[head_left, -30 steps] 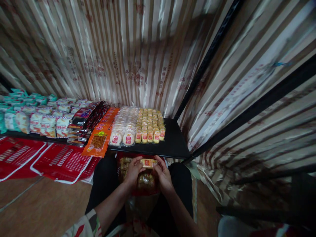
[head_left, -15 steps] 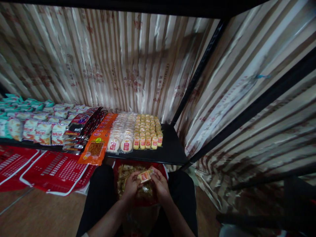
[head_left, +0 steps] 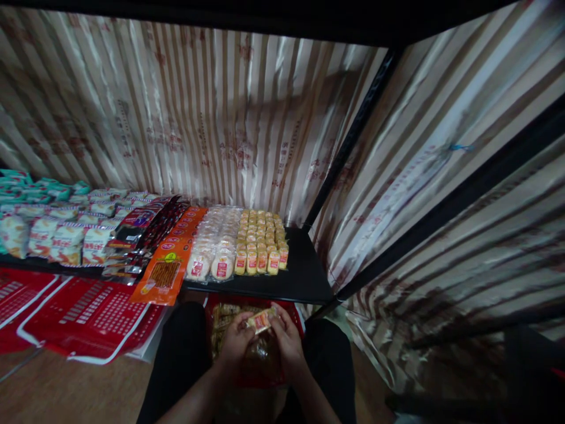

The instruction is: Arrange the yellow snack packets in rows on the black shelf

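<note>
Through my feed, I have my left grip [head_left: 237,339] and right grip [head_left: 287,337] clamped on opposite ends of one wrapped snack [head_left: 260,321], between them above the red basket [head_left: 265,380]. Beyond both, the black shelf [head_left: 302,277] carries yellow packets [head_left: 262,259].

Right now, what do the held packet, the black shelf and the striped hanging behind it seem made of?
Packet: probably thin plastic film, slightly glossy, with pale edges around a printed orange label.
Shelf: painted metal or laminated board, I can't tell which; its bare end looks smooth, dark and matte.
Hanging: likely coated fabric or plastic sheeting, satiny, falling in folds with bright streaks.
</note>
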Demonstrator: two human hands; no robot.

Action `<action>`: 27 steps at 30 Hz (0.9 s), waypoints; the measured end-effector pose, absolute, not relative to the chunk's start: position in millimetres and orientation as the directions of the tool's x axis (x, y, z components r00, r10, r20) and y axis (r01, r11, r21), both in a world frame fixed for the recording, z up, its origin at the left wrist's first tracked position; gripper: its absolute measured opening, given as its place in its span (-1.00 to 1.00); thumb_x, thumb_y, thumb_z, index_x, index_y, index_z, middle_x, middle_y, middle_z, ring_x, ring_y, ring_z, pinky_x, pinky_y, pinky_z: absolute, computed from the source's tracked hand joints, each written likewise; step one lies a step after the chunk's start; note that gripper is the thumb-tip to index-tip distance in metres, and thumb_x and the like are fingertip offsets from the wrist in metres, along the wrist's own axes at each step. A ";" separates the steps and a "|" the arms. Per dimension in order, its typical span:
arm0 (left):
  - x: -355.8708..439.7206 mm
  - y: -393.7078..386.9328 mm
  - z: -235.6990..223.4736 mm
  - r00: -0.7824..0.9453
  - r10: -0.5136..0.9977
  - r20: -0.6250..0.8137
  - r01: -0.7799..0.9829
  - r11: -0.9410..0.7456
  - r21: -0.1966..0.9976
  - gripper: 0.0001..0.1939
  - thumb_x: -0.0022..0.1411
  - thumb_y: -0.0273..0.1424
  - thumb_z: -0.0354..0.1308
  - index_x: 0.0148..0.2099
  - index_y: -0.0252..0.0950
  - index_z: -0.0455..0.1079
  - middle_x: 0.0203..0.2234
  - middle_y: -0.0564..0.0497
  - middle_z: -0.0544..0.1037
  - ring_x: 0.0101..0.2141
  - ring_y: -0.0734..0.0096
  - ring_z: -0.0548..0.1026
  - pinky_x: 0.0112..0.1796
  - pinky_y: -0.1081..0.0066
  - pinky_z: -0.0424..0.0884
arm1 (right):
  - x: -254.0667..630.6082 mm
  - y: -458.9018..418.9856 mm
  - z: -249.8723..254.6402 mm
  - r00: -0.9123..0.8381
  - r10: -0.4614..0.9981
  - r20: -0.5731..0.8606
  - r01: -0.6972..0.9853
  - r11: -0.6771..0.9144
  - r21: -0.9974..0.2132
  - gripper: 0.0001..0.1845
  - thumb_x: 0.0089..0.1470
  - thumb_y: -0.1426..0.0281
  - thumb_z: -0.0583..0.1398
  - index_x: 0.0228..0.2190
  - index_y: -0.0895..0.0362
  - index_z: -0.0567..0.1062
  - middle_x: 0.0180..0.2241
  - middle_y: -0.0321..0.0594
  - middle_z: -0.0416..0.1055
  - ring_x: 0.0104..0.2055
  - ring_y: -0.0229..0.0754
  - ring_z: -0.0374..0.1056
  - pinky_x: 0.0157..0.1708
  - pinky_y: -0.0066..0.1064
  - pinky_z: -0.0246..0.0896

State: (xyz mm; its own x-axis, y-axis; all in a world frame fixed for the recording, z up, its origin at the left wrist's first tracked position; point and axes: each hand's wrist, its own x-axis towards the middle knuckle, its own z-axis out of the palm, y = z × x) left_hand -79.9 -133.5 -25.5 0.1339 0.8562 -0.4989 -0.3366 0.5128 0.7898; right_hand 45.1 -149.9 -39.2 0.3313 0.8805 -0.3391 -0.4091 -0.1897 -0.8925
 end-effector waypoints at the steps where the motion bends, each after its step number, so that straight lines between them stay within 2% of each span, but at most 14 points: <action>1: -78.4 -131.4 -19.7 0.145 0.863 -0.483 -0.331 0.503 0.799 -0.63 -0.26 -0.45 0.35 -0.30 -0.31 0.39 -0.42 -0.01 0.54 -0.39 0.37 0.51 -0.36 0.46 0.41 | 45.2 -149.0 -34.0 0.321 0.887 -0.332 -0.420 -0.181 -0.889 -0.31 -0.33 0.11 0.36 -0.10 0.07 0.41 -0.27 -0.17 0.51 -0.28 -0.07 0.44 -0.29 -0.30 0.35; 5: -65.6 -120.6 5.6 0.215 0.887 -0.408 -0.341 0.460 0.820 -0.67 -0.19 -0.43 0.30 -0.28 -0.30 0.38 -0.40 -0.01 0.53 -0.37 0.37 0.49 -0.31 0.44 0.40 | 52.4 -142.5 -8.7 0.314 0.902 -0.296 -0.475 -0.121 -0.872 -0.15 -0.24 0.18 0.35 0.09 -0.02 0.19 -0.24 -0.23 0.48 -0.26 -0.12 0.44 -0.28 -0.34 0.35; 8: -47.9 -111.9 20.5 0.199 0.907 -0.371 -0.341 0.419 0.842 -0.70 -0.14 -0.49 0.22 -0.25 -0.30 0.36 -0.42 0.02 0.51 -0.41 0.44 0.46 -0.34 0.48 0.37 | 64.0 -132.2 8.3 0.396 0.876 -0.275 -0.465 -0.067 -0.883 -0.07 -0.26 0.19 0.36 0.13 -0.02 0.11 -0.29 -0.27 0.48 -0.29 -0.14 0.43 -0.31 -0.36 0.35; 13: -12.1 -98.0 33.3 0.132 0.932 -0.339 -0.268 0.362 0.893 -0.74 -0.08 -0.54 0.14 -0.25 -0.30 0.35 -0.48 0.08 0.45 -0.53 0.57 0.36 -0.48 0.58 0.28 | 85.2 -117.0 16.8 0.480 0.850 -0.215 -0.398 -0.007 -0.917 -0.22 -0.26 0.16 0.34 0.03 0.01 0.26 -0.28 -0.25 0.48 -0.27 -0.13 0.43 -0.29 -0.35 0.35; 16: 8.0 -90.9 32.4 0.125 0.934 -0.335 -0.250 0.356 0.900 -0.77 -0.07 -0.53 0.16 -0.27 -0.29 0.35 -0.48 0.09 0.44 -0.54 0.57 0.35 -0.49 0.58 0.27 | 98.3 -114.3 12.8 0.475 0.856 -0.206 -0.378 -0.012 -0.926 -0.26 -0.21 0.15 0.32 0.04 -0.01 0.25 -0.28 -0.25 0.49 -0.26 -0.10 0.44 -0.29 -0.31 0.35; 21: 31.7 -82.5 18.6 0.163 0.933 -0.322 -0.214 0.352 0.911 -0.80 -0.04 -0.55 0.14 -0.29 -0.29 0.37 -0.44 0.06 0.45 -0.47 0.53 0.39 -0.41 0.55 0.31 | 122.9 -108.2 10.4 0.507 0.840 -0.193 -0.322 -0.023 -0.946 -0.20 -0.26 0.19 0.33 0.06 0.02 0.25 -0.30 -0.26 0.49 -0.22 -0.12 0.42 -0.26 -0.35 0.33; 27: 35.7 -78.5 6.1 -0.038 0.979 -0.201 0.024 0.202 0.979 -0.70 -0.07 -0.63 0.05 -0.26 -0.28 0.44 -0.24 -0.02 0.44 -0.28 0.43 0.42 -0.20 0.47 0.35 | 141.4 -83.2 6.8 0.539 0.834 -0.118 -0.201 -0.009 -0.980 -0.28 -0.29 0.25 0.31 -0.02 0.09 0.33 -0.35 -0.27 0.47 -0.31 -0.18 0.41 -0.30 -0.38 0.33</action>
